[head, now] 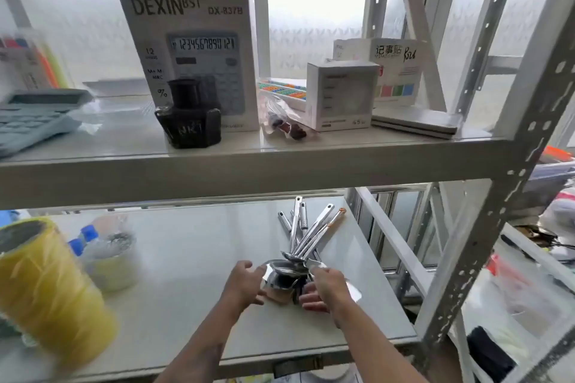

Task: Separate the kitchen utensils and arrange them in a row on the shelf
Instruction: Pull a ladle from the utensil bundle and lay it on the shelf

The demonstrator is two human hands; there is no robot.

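A bundle of shiny steel kitchen utensils (306,236) lies on the lower shelf (193,258), handles fanned toward the back, spoon and spatula heads toward me. My left hand (244,284) touches the left side of the heads with fingers spread. My right hand (323,288) curls around the heads on the right side, fingers on a flat blade. Both hands sit on the pile; whether either truly grips a single utensil is hard to tell.
A yellow tape roll (46,286) and small bottles (90,242) stand at the shelf's left. The upper shelf (249,165) carries a calculator box (193,53), an ink bottle (189,115), small boxes and a calculator. A perforated steel post (497,196) rises at the right.
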